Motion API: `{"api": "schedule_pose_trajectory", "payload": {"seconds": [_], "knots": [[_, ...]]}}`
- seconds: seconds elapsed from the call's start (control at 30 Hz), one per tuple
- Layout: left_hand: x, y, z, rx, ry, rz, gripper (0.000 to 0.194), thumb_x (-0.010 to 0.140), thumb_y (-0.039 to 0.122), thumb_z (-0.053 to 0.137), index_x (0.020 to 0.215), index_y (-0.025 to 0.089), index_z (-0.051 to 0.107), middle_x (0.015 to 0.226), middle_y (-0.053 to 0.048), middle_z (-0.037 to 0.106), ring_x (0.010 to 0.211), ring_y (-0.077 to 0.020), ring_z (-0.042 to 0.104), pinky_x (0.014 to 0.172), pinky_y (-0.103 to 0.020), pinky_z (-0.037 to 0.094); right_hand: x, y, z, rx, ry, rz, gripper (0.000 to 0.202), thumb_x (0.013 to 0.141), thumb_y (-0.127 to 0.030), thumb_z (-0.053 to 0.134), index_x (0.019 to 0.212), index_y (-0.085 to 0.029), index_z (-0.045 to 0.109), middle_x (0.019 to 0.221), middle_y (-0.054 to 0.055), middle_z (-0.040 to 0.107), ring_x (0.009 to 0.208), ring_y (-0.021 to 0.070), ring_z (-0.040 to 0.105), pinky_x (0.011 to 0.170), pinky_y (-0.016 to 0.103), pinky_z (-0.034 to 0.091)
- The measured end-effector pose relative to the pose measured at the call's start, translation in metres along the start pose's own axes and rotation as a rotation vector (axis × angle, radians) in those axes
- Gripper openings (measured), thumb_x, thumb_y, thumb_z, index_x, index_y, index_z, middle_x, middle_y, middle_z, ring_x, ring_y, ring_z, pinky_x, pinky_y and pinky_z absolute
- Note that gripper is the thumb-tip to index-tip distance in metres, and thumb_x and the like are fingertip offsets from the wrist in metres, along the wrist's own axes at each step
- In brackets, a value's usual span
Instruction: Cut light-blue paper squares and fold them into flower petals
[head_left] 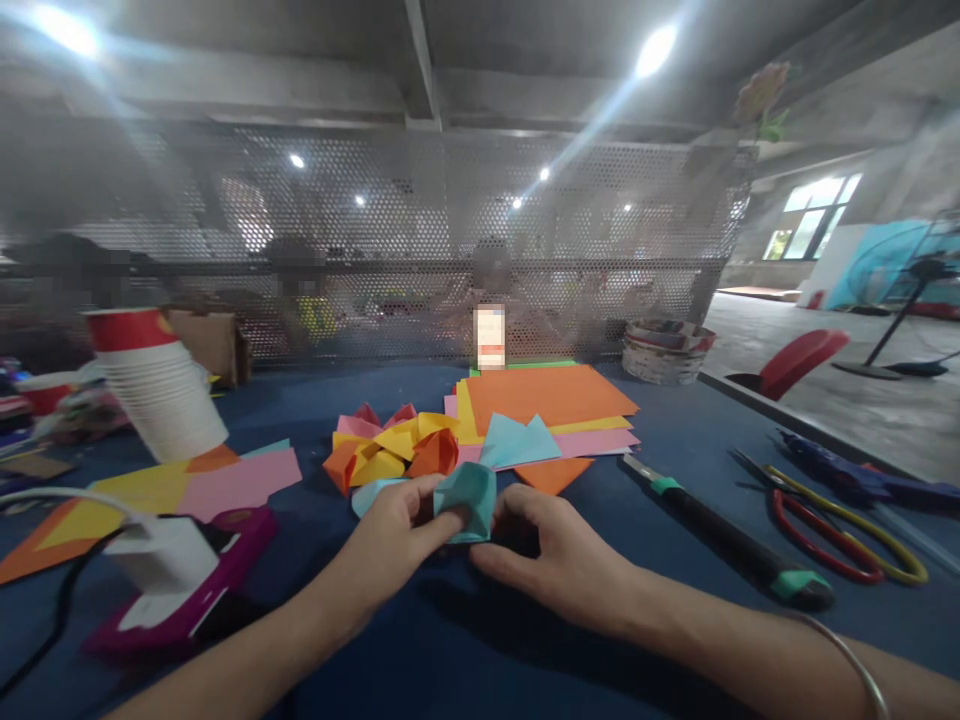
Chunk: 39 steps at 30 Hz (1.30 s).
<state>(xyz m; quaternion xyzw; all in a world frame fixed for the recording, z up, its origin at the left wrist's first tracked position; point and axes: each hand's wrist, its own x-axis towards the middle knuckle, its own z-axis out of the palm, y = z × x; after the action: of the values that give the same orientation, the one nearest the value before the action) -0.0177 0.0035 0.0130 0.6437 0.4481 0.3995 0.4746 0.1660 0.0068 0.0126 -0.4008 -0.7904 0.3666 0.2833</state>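
A teal piece of folded paper [469, 492], boxy with raised sides, is pinched between the thumb and fingers of my left hand [409, 525]. Close on its right side is my right hand [559, 550], curved, with thumb and fingers apart; whether a fingertip touches the paper I cannot tell. Just beyond my left hand lies a cluster of folded yellow, orange and pink paper pieces [390, 447]. A light blue folded piece [517, 440] rests against the stacked sheets, and another pale blue piece [371, 495] is partly covered by my left hand.
Behind the folded pieces lies a stack of coloured paper [551, 395]. To the right are a green-and-black cutter [739, 535], red-and-yellow-handled scissors [847, 530] and a blue tool [862, 475]. Leftward stand stacked paper cups [161, 385] and a purple power strip [247, 545] with a white plug.
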Motion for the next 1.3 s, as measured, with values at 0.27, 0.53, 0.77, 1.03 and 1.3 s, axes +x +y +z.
{"api": "schedule_pose_trajectory", "payload": {"seconds": [0.27, 0.53, 0.77, 1.03, 1.3], "knots": [[-0.002, -0.002, 0.005, -0.027, 0.028, -0.063, 0.019, 0.073, 0.035, 0.064, 0.077, 0.017, 0.062, 0.064, 0.003, 0.055, 0.060, -0.0132, 0.051, 0.054, -0.023, 0.043, 0.004, 0.004, -0.002, -0.091, 0.090, -0.072, 0.009, 0.083, -0.020, 0.049, 0.076, -0.018, 0.055, 0.070, -0.003, 0.055, 0.066, 0.0117, 0.050, 0.060, 0.022, 0.038], [-0.001, -0.003, 0.003, -0.064, -0.042, -0.017, 0.019, 0.079, 0.035, 0.060, 0.076, 0.017, 0.058, 0.066, 0.003, 0.054, 0.058, -0.0109, 0.051, 0.054, -0.023, 0.045, 0.004, 0.005, -0.004, -0.126, 0.081, -0.049, 0.013, 0.084, -0.020, 0.049, 0.077, -0.018, 0.059, 0.067, -0.003, 0.056, 0.062, 0.0108, 0.048, 0.056, 0.021, 0.034], [0.000, 0.000, 0.001, -0.015, -0.013, -0.020, 0.017, 0.075, 0.033, 0.064, 0.074, 0.016, 0.061, 0.063, 0.004, 0.051, 0.060, -0.0114, 0.049, 0.055, -0.022, 0.043, 0.004, 0.004, -0.003, -0.127, 0.072, -0.054, 0.012, 0.085, -0.019, 0.048, 0.077, -0.018, 0.057, 0.069, -0.002, 0.056, 0.064, 0.0111, 0.049, 0.057, 0.022, 0.037], [-0.003, 0.007, 0.001, -0.308, 0.014, -0.214, 0.017, 0.073, 0.030, 0.069, 0.075, 0.014, 0.064, 0.068, 0.001, 0.059, 0.064, -0.0123, 0.054, 0.054, -0.019, 0.042, -0.002, 0.005, -0.004, -0.284, 0.211, -0.471, 0.043, 0.072, -0.001, 0.054, 0.108, -0.022, 0.051, 0.115, 0.008, 0.047, 0.107, 0.0197, 0.047, 0.090, 0.033, 0.042], [-0.005, 0.003, 0.002, -0.276, -0.086, -0.194, 0.013, 0.073, 0.025, 0.064, 0.076, 0.013, 0.060, 0.065, 0.000, 0.059, 0.060, -0.0129, 0.055, 0.056, -0.023, 0.042, -0.003, 0.004, -0.007, -0.508, 0.219, -0.578, 0.012, 0.091, -0.018, 0.051, 0.089, -0.020, 0.062, 0.109, 0.008, 0.051, 0.098, 0.0190, 0.051, 0.084, 0.034, 0.045]]}}
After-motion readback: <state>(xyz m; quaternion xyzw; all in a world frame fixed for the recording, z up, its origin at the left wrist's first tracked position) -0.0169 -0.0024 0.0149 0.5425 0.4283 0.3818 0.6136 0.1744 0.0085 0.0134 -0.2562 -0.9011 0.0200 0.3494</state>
